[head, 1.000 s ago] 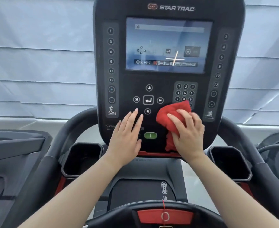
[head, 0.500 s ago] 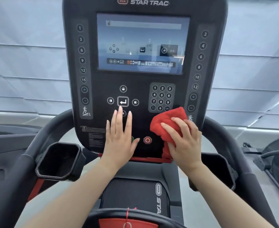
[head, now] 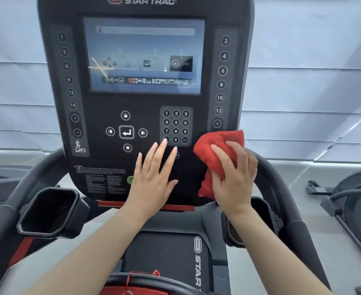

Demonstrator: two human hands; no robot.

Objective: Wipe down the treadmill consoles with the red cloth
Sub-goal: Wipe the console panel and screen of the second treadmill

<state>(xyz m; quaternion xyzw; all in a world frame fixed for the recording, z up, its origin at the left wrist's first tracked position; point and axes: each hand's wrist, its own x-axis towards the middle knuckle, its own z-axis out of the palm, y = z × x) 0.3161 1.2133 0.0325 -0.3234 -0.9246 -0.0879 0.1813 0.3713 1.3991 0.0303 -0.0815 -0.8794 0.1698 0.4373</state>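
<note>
A black Star Trac treadmill console (head: 102,171) fills the middle of the view, with a lit screen (head: 144,55), arrow keys and a number keypad (head: 176,126). My right hand (head: 235,177) holds a bunched red cloth (head: 215,152) and presses it against the console's lower right edge, just below the right column of speed buttons. My left hand (head: 154,177) lies flat on the lower centre of the console, fingers straight and reaching up to the keypad's bottom row. It covers part of the green button.
Black cup holders (head: 47,211) flank the console on both sides, and curved black handrails (head: 286,199) rise behind them. A red safety cord (head: 141,275) hangs at the bottom centre. Neighbouring machines stand at the far left and far right. Pale window blinds fill the background.
The red cloth and my right hand have slid rightward across the lower console to its right edge. My left hand has shifted right along the lower panel too. The view has moved closer.
</note>
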